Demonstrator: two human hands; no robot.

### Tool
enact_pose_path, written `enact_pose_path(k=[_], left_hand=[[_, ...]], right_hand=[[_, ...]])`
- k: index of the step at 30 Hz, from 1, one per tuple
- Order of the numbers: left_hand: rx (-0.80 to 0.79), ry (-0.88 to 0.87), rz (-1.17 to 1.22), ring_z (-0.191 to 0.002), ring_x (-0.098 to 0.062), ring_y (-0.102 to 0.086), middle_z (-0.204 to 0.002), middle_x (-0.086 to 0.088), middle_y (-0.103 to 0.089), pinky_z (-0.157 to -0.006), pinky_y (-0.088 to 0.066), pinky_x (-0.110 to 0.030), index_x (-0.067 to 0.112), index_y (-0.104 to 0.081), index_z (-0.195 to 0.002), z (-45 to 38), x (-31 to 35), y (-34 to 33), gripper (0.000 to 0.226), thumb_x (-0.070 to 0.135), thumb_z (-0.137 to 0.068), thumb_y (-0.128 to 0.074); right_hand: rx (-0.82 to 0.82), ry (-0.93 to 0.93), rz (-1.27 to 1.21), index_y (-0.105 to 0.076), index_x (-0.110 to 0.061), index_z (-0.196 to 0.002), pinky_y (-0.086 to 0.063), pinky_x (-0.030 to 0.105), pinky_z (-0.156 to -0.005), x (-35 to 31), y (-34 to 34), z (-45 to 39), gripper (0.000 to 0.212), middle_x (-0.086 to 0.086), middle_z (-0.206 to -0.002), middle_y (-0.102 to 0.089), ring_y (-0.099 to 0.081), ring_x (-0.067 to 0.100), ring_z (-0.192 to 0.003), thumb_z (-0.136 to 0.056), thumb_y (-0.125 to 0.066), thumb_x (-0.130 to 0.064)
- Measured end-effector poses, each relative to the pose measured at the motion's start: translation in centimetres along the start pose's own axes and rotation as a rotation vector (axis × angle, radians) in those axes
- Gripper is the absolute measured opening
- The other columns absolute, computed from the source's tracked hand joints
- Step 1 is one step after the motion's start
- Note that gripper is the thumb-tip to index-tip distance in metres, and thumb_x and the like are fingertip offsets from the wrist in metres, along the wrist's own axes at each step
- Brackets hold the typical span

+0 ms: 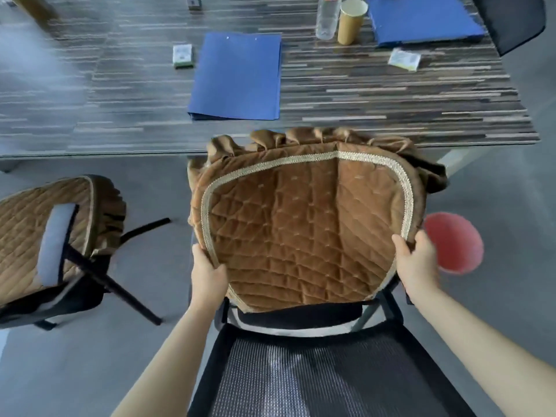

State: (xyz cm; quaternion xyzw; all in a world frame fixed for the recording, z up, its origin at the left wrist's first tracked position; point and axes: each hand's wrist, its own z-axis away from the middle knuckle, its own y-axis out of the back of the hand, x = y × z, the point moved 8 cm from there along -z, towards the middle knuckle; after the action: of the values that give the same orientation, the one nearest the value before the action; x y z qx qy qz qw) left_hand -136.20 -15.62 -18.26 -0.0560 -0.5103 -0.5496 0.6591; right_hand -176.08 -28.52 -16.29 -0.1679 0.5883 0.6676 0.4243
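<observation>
A brown quilted seat cover with gold trim and a ruffled skirt lies over the seat of a black mesh-backed chair directly below me. My left hand grips the cover's left edge, thumb on top along the trim. At the cover's right rear corner my right hand holds the edge, thumb on the quilted top and fingers curled over the rim. The cover's near end stops short of the seat's rear, where black seat fabric shows. Its ruffle bunches up at the far side by the table edge.
A striped dark table stands ahead with two blue folders, a clear bottle, a tan tube and small packets. A second covered chair is at the left. A red round object sits on the floor at right.
</observation>
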Motion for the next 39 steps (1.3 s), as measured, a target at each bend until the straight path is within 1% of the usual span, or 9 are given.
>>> enact_pose_path(k=[8, 13, 17, 20, 25, 29, 32, 36, 39], left_hand=[[0.0, 0.131, -0.125, -0.1, -0.032, -0.054, -0.12, -0.011, -0.054, -0.082, -0.041, -0.038, 0.01, -0.033, -0.127, -3.0, -10.0, -7.1, 0.039, 0.006, -0.092, -0.051], [0.03, 0.149, -0.13, -0.112, -0.038, -0.055, -0.123, -0.013, -0.055, -0.089, -0.045, -0.043, 0.01, -0.034, -0.122, -4.6, -13.5, -9.2, 0.032, 0.013, -0.096, -0.053], [0.11, -0.011, -0.164, -0.103, -0.024, -0.051, -0.113, -0.001, -0.047, -0.084, -0.04, -0.037, 0.008, -0.037, -0.127, -6.4, -13.1, -9.8, 0.035, 0.01, -0.096, -0.054], [0.142, -0.097, -0.168, -0.108, -0.022, -0.048, -0.121, -0.003, -0.047, -0.089, -0.04, -0.037, 0.005, -0.032, -0.137, -8.5, -12.8, -10.8, 0.045, 0.014, -0.097, -0.052], [0.129, 0.237, -0.401, -0.109, -0.046, -0.05, -0.139, -0.023, -0.034, -0.082, -0.042, -0.048, 0.005, -0.016, -0.15, -14.8, -18.3, -12.7, 0.06, 0.017, -0.099, -0.043], [-0.013, 0.352, -0.411, -0.125, -0.047, -0.043, -0.141, -0.026, -0.039, -0.1, -0.039, -0.055, 0.003, -0.021, -0.147, -16.4, -21.2, -14.3, 0.061, 0.014, -0.091, -0.043], [0.004, 0.337, -0.315, -0.122, -0.042, -0.049, -0.136, -0.018, -0.05, -0.097, -0.044, -0.05, 0.01, -0.029, -0.143, -15.8, -22.0, -14.4, 0.059, 0.018, -0.09, -0.051], [0.058, 0.252, -0.303, -0.116, -0.039, -0.053, -0.13, -0.015, -0.05, -0.091, -0.044, -0.045, 0.011, -0.038, -0.139, -14.8, -21.5, -14.4, 0.047, 0.015, -0.093, -0.049], [0.12, 0.178, -0.494, -0.104, -0.043, -0.051, -0.127, -0.022, -0.04, -0.086, -0.044, -0.048, 0.008, -0.033, -0.143, -14.1, -20.5, -14.1, 0.05, 0.007, -0.094, -0.043]], right_hand=[[-0.037, 0.157, 0.261, -0.044, -0.007, -0.088, -0.022, 0.025, -0.06, 3.7, -5.7, -2.3, 0.012, -0.003, -0.076, -0.046, -0.044, 0.021, -0.076, -0.097, -0.052, -0.011], [-0.072, 0.274, 0.412, -0.046, -0.009, -0.096, -0.047, 0.042, -0.071, 4.1, -10.0, -5.9, 0.008, 0.008, -0.094, -0.05, -0.052, 0.028, -0.085, -0.098, -0.049, -0.016], [-0.08, 0.306, 0.468, -0.048, -0.002, -0.118, -0.04, 0.037, -0.077, 3.1, -12.9, -10.1, 0.024, 0.014, -0.113, -0.05, -0.049, 0.023, -0.094, -0.1, -0.046, -0.018], [-0.146, 0.293, 0.479, -0.042, 0.001, -0.13, -0.041, 0.044, -0.089, 2.7, -16.2, -13.3, 0.036, 0.021, -0.123, -0.047, -0.05, 0.037, -0.112, -0.1, -0.046, -0.018], [-0.374, 0.036, 0.647, 0.001, -0.005, -0.153, -0.028, 0.043, -0.111, 8.9, -21.5, -17.5, 0.077, 0.025, -0.155, -0.024, -0.031, 0.041, -0.139, -0.098, -0.051, -0.018], [-0.384, -0.311, 0.624, -0.029, 0.004, -0.142, -0.037, 0.043, -0.104, 17.6, -22.4, -15.6, 0.06, 0.026, -0.143, -0.042, -0.044, 0.04, -0.129, -0.094, -0.052, -0.023], [-0.414, -0.478, 0.548, -0.029, 0.002, -0.141, -0.038, 0.045, -0.104, 22.7, -21.5, -12.3, 0.068, 0.023, -0.141, -0.044, -0.044, 0.04, -0.128, -0.091, -0.059, -0.033], [-0.467, -0.462, 0.488, -0.04, -0.007, -0.133, -0.043, 0.05, -0.102, 25.5, -21.1, -11.3, 0.089, 0.014, -0.132, -0.054, -0.052, 0.036, -0.12, -0.061, -0.074, -0.048], [-0.435, -0.436, 0.552, -0.035, -0.013, -0.127, -0.046, 0.053, -0.097, 26.8, -20.5, -11.8, 0.088, 0.016, -0.125, -0.054, -0.052, 0.039, -0.115, -0.061, -0.078, -0.051]])
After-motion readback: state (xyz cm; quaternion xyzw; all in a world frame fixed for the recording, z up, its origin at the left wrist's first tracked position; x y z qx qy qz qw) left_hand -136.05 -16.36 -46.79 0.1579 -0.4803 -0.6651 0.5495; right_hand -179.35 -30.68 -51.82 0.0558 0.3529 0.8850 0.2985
